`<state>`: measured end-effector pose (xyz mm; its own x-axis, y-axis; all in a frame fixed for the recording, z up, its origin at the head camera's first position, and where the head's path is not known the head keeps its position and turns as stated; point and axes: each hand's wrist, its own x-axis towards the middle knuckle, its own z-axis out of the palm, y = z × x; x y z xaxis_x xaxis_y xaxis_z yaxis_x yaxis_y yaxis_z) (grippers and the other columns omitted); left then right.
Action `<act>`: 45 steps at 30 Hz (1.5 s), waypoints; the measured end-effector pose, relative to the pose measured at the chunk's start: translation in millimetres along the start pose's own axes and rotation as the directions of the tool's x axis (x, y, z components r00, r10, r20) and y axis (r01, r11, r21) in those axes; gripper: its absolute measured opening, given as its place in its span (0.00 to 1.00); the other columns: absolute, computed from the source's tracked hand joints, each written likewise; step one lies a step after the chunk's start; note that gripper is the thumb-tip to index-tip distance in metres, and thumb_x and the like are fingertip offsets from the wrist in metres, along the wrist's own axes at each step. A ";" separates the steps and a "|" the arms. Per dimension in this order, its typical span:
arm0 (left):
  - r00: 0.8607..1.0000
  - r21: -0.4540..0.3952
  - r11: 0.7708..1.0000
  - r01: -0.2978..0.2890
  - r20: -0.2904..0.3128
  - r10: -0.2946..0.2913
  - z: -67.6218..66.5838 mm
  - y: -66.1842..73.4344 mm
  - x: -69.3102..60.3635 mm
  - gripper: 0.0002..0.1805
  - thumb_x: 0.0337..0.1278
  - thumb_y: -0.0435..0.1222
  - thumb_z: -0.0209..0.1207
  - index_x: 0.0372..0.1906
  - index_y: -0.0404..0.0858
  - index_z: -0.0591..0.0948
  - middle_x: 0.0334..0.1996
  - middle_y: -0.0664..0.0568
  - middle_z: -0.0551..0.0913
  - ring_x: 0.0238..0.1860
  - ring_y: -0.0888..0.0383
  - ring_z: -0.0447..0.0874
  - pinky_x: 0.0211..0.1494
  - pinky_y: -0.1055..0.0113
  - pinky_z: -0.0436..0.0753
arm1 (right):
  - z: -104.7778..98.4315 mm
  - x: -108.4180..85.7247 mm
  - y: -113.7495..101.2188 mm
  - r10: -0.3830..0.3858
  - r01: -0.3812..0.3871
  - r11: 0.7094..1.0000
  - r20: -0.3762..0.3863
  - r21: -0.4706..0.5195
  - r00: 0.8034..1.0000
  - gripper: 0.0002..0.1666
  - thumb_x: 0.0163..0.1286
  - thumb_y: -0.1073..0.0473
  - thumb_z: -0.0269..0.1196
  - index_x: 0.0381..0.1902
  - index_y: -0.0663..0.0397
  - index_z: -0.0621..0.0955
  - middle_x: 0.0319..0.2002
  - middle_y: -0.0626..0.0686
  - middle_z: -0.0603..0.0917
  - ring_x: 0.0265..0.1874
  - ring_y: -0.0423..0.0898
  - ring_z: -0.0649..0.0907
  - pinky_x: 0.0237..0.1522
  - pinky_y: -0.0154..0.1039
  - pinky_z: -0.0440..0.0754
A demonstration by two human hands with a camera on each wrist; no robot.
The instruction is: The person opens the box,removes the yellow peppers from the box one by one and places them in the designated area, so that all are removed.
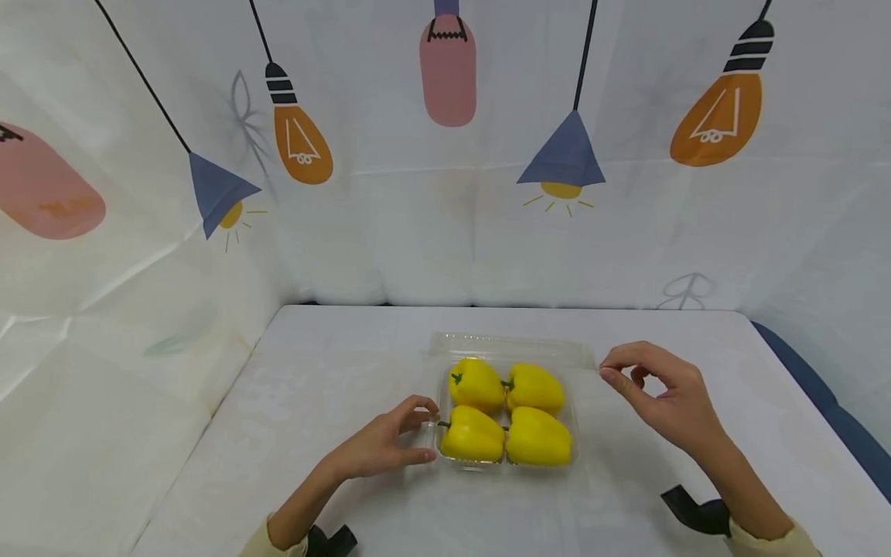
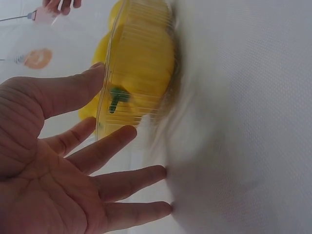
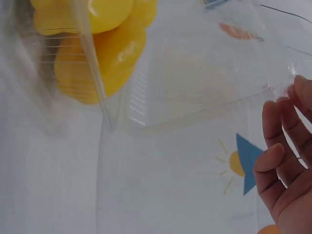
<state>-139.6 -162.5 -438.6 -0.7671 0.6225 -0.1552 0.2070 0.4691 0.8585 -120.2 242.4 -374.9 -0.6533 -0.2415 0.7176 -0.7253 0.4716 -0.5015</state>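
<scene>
Several yellow bell peppers (image 1: 539, 437) with green stems sit in two rows in a clear plastic container (image 2: 107, 73) on the table. At its left side is my left hand (image 1: 386, 441), fingers spread and loosely bent. In the left wrist view the thumb touches the container's rim, and a fingertip lies close to its ridged wall. The container's hinged clear lid (image 3: 195, 83) stands raised. My right hand (image 1: 668, 394), up at the right of the container, pinches the lid's edge between thumb and index finger.
The white table (image 1: 334, 356) holds the container near its middle. Behind and to the left hangs a white cloth (image 1: 390, 232) printed with lamps and bulbs. A dark blue object (image 1: 828, 394) shows past the table's right edge. Black straps (image 1: 696, 510) sit at both wrists.
</scene>
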 end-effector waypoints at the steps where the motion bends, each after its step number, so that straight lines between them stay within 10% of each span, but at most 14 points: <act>1: 1.000 0.003 1.000 -0.002 0.001 0.002 0.1 -0.1 0.0 0.31 0.60 0.42 0.67 0.64 0.46 0.66 0.64 0.49 0.75 0.67 0.48 0.70 0.66 0.41 0.67 | 0.4 1.1 2.8 0.015 -0.016 1.000 -0.011 -0.009 1.000 0.25 0.48 0.83 0.70 0.39 0.53 0.84 0.34 0.48 0.84 0.32 0.37 0.76 0.30 0.27 0.73; 19: 1.000 0.017 1.000 0.002 0.019 -0.003 -3.2 1.5 2.0 0.31 0.60 0.42 0.67 0.64 0.45 0.66 0.64 0.46 0.76 0.66 0.46 0.71 0.65 0.40 0.68 | 9.4 44.5 -12.0 0.117 -0.117 0.993 -0.050 0.012 0.992 0.23 0.59 0.82 0.63 0.54 0.70 0.78 0.39 0.63 0.81 0.40 0.38 0.78 0.39 0.23 0.74; 29: 1.000 0.020 1.000 0.015 0.020 -0.015 -3.7 2.1 4.2 0.31 0.60 0.44 0.67 0.64 0.46 0.66 0.64 0.49 0.76 0.65 0.44 0.72 0.64 0.40 0.69 | 19.7 34.1 35.9 0.121 -0.121 0.992 0.011 0.041 0.993 0.46 0.58 0.81 0.66 0.72 0.53 0.66 0.54 0.57 0.79 0.50 0.41 0.80 0.43 0.25 0.76; 45: 0.999 0.016 0.999 0.032 0.020 -0.032 -1.6 2.7 1.3 0.31 0.60 0.44 0.67 0.64 0.47 0.66 0.63 0.50 0.76 0.66 0.44 0.71 0.64 0.38 0.68 | 29.5 24.0 47.8 0.162 -0.166 0.986 0.144 0.018 0.976 0.45 0.63 0.76 0.65 0.74 0.54 0.63 0.68 0.58 0.70 0.54 0.54 0.80 0.46 0.27 0.78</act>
<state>-141.0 -161.4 -435.6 -0.7609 0.6197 -0.1923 0.1923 0.4985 0.8453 -177.0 234.2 -395.9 -0.7866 -0.2817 0.5495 -0.6103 0.4900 -0.6224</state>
